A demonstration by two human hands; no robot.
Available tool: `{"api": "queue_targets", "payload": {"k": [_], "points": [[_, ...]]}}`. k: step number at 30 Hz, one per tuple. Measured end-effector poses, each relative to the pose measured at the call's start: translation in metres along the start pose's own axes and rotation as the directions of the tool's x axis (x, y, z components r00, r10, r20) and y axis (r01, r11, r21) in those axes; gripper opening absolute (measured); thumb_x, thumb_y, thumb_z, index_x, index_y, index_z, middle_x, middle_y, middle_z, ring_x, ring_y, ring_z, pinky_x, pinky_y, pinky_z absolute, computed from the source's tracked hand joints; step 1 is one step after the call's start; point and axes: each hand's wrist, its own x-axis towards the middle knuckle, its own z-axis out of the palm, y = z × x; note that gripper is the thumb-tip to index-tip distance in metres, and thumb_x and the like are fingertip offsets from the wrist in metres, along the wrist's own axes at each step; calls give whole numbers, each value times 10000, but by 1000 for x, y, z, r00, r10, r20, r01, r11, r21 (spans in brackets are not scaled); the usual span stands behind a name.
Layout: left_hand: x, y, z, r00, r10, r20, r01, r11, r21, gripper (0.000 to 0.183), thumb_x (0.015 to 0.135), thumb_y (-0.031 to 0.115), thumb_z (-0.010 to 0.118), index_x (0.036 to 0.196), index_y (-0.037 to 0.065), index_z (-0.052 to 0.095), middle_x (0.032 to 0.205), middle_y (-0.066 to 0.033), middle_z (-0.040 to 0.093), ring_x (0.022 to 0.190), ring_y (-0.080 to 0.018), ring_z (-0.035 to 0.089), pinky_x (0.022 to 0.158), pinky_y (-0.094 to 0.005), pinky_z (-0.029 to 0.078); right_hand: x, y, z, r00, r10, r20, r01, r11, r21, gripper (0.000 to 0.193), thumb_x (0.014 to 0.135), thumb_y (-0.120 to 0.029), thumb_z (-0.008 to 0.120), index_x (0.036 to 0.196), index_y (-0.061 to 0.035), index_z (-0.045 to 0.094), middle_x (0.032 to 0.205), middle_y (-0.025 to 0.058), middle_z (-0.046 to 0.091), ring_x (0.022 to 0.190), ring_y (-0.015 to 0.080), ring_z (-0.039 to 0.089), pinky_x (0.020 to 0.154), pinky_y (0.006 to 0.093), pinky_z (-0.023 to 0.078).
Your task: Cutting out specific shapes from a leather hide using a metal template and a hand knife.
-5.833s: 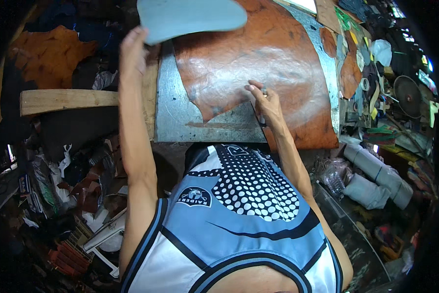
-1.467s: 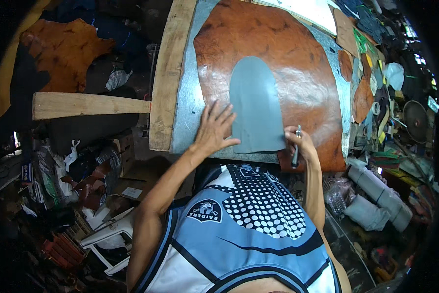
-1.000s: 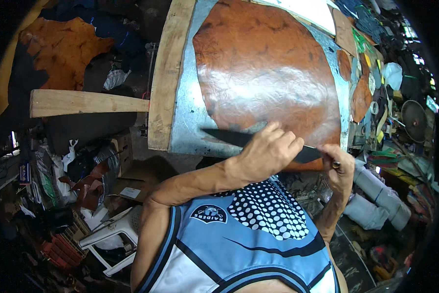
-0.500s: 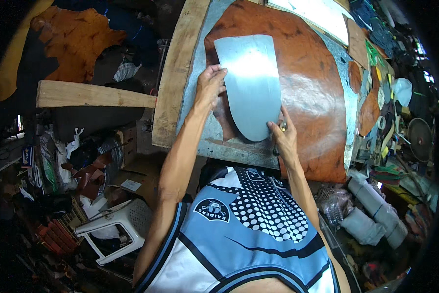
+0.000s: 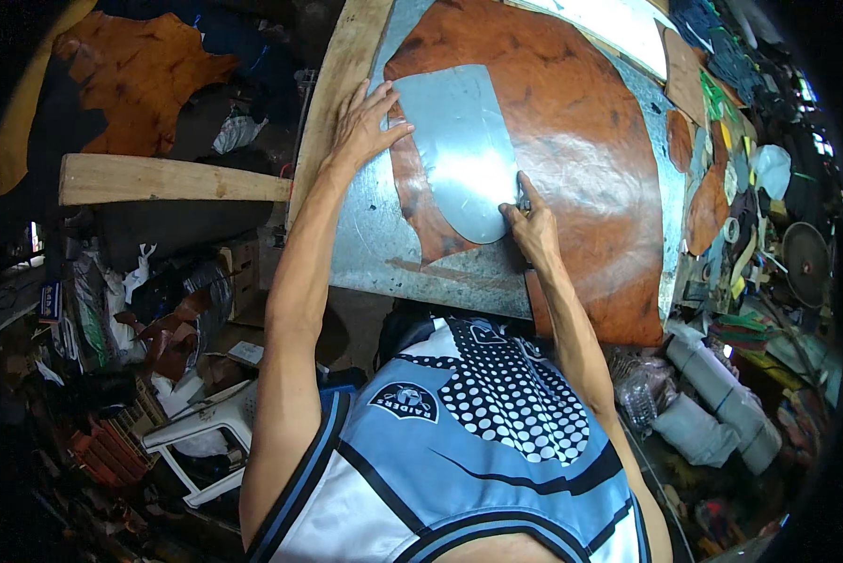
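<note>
Plate [image 5: 454, 141] is placed over leather [image 5: 586, 192] between left hand [image 5: 361, 129], spread open, and right hand [image 5: 536, 225], part-curled, grip unclear; presumably braced both sides against slip.

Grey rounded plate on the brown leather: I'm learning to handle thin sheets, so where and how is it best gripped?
Probably by the two long edges of the grey plate, one hand from each side: it looks broad, thin and flat over the brown leather, so the rim seems easiest to reach. Left hand and right hand flank it.
</note>
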Motion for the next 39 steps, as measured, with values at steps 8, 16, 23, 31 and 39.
{"api": "queue_targets", "payload": {"k": [8,16,23,31,39], "points": [[7,-14,5,998,39,-46,-36,997,61,678,790,524,693,1310,110,561,1512,-73,388,1420,-364,269,1123,-530,258,-3,4,-9,998,-57,2,53,908,-415,601,862,-331,669,1399,-140,474,965,269,683,907,421,672,798,475,536],[11,-11,9,992,95,-79,-90,994,57,669,773,500,721,1285,97,568,1500,-70,407,1417,-376,273,1126,-494,271,-42,20,-4,994,-110,1,98,882,-461,763,806,-428,724,1439,-129,420,932,245,696,848,384,694,750,476,552],[8,-4,15,973,168,-156,-183,979,-87,673,789,419,740,1309,49,527,1428,-107,483,1341,-397,379,1103,-468,326,-41,40,-4,989,-127,-77,70,856,-512,649,836,-472,670,1394,-211,465,898,218,699,808,386,689,716,480,552],[6,-1,12,981,120,-153,-121,993,-1,737,791,393,744,1384,63,455,1411,-149,484,1329,-410,378,1099,-492,297,-47,31,-11,984,-168,-67,123,891,-436,676,819,-397,709,1407,-167,470,834,218,690,778,409,672,699,487,531],[5,2,4,995,51,-81,-55,998,-44,779,811,400,724,1442,88,391,1449,-188,429,1362,-428,330,1096,-504,289,-42,30,-7,990,-140,-1,126,893,-433,723,857,-390,674,1460,-121,378,829,225,687,741,401,674,682,483,534]]}}
